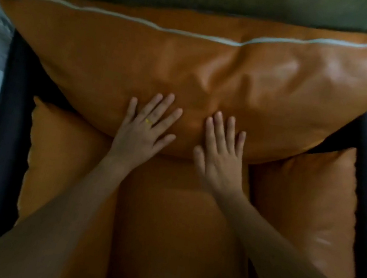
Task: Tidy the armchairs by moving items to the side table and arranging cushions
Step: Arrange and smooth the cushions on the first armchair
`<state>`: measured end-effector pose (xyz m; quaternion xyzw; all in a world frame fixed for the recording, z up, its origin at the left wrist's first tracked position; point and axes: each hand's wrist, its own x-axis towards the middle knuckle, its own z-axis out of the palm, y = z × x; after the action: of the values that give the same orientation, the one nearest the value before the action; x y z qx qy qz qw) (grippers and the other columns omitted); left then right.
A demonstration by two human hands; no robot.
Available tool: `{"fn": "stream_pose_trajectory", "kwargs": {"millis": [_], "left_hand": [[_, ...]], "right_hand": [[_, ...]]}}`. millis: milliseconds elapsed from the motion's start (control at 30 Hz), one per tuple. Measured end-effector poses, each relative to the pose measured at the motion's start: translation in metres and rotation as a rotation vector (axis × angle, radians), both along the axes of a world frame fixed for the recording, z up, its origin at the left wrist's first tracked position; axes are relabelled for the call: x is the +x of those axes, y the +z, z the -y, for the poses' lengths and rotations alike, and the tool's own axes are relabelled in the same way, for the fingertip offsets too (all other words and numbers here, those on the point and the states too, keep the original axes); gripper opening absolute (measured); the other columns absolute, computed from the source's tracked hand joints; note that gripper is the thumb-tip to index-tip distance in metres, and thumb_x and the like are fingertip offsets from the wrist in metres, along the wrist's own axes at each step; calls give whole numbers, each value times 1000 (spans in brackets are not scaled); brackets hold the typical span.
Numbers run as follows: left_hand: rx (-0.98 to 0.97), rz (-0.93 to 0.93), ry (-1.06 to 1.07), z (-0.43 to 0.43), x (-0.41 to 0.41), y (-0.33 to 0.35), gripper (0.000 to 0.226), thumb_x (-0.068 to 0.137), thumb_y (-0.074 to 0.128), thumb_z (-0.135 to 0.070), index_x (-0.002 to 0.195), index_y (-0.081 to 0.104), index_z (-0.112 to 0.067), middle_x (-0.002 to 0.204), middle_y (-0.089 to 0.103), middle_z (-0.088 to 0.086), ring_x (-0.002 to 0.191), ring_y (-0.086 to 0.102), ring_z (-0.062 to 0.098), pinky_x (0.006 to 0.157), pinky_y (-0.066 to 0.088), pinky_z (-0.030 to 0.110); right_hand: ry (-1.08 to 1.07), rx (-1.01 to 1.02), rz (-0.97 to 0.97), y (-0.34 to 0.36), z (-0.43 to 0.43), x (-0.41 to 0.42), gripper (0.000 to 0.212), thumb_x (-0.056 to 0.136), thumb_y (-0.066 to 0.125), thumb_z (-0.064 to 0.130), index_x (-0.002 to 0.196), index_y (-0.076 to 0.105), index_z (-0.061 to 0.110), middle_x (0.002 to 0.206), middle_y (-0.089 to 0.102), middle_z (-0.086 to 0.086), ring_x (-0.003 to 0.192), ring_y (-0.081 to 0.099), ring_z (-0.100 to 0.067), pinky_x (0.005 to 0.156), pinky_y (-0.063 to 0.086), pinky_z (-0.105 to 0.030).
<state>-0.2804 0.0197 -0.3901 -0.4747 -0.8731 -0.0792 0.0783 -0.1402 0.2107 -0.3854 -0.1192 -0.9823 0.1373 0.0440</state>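
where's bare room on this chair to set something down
Bare: the seat cushion, between the left side cushion and right side cushion, in front of the back cushion. Crowded along that cushion's lower edge, where left hand and right hand press.

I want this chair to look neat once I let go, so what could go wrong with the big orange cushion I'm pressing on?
1. The large orange leather back cushion bulges over the orange leather seat cushion. With the left hand and right hand pressing flat on it, it may slump forward on release.
2. The yellow ring on the left hand might scuff the leather.
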Motion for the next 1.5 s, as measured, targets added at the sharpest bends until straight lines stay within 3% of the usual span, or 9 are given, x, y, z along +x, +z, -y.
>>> {"fn": "stream_pose_trajectory", "kwargs": {"millis": [167,433,567,700,833,967,1233,1333,1500], "left_hand": [[-7,-201,41,24,-40,-38,65,104,38,-57,159,9,-37,168,-10,-8,155,-8,11,124,-3,39],[134,244,617,29,58,-4,62,105,49,-32,160,20,-24,167,10,16,154,13,36,119,26,58],[-72,63,162,16,60,-16,92,90,73,-13,159,15,-33,169,8,6,155,14,29,120,16,55],[-182,88,144,15,37,-25,103,87,73,-8,160,7,-37,170,-1,0,156,7,23,122,15,51],[-134,374,343,34,93,-23,82,95,64,-18,160,16,-32,169,-5,3,156,3,27,121,25,52],[-308,749,596,88,201,-29,75,102,52,-26,159,6,-40,168,-12,-4,152,-16,13,125,19,43],[-208,679,887,139,333,9,71,101,51,-38,159,10,-33,168,5,3,155,8,23,122,22,52],[-121,688,940,152,341,31,70,103,47,-38,160,7,-32,169,-3,3,155,-4,23,124,17,51],[152,625,1167,193,330,64,68,101,53,-36,160,19,-26,170,-3,0,155,-10,17,123,7,46]], "right_hand": [[-11,129,-101,-48,-43,-12,61,106,35,42,160,12,27,164,6,9,153,-5,-10,124,-7,-34],[-499,-154,102,-19,6,50,71,104,40,41,161,2,23,169,-3,-4,156,-8,-28,122,6,-62],[-204,-7,81,-11,14,32,78,99,52,39,160,4,34,168,-5,-13,155,-7,-36,122,0,-57],[-121,78,173,-24,-8,25,88,94,59,40,160,2,37,169,-8,-9,155,-9,-34,122,3,-62],[-180,-1,235,-18,5,44,93,94,60,32,160,-6,33,168,-14,-3,154,-13,-32,122,5,-59],[-167,-221,499,-4,40,68,92,97,60,35,159,-7,32,168,-14,-3,155,-10,-32,122,19,-56],[256,-529,598,36,118,79,77,98,54,22,160,9,29,169,9,-4,156,-2,-25,123,15,-39],[388,-521,592,57,155,71,71,102,49,25,160,8,31,169,7,-1,156,-3,-21,123,10,-34],[717,-269,475,78,217,52,67,102,45,30,160,12,35,169,10,-1,156,0,-25,123,1,-53]]}}
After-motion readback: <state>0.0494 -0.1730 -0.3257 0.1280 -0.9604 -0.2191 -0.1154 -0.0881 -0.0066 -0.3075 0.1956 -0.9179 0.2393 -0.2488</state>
